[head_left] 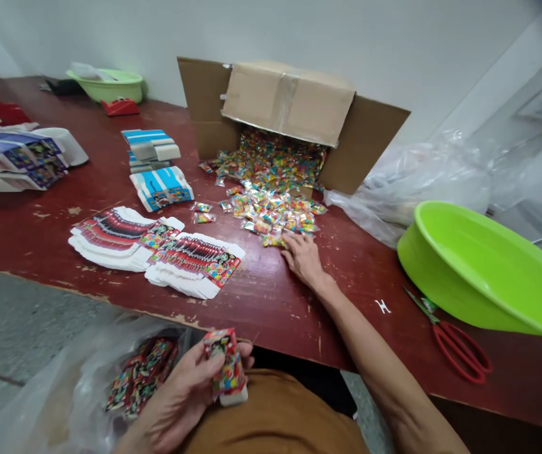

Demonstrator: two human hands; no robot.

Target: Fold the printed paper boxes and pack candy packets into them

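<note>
My left hand [183, 384] is wrapped round a small red printed carton [227, 359], held above my lap near the table's front edge. One white end of the carton points down toward me. Across the table, my right hand [303, 257] rests at the near edge of a pile of small candy packets [275, 211], its fingers bent over a yellowish candy packet [272, 241]. The pile spills from a cardboard box [289, 101] lying on its side. Two fanned rows of flat red cartons [195, 261] lie left of my right hand.
Blue cartons [161, 186] and purple cartons [19, 157] stand at the left. On the right are a green basin [483, 271] and red-handled scissors [460, 350]. A plastic bag [72, 378] of filled red cartons hangs below the table edge. Behind sits a red tape dispenser [120, 107].
</note>
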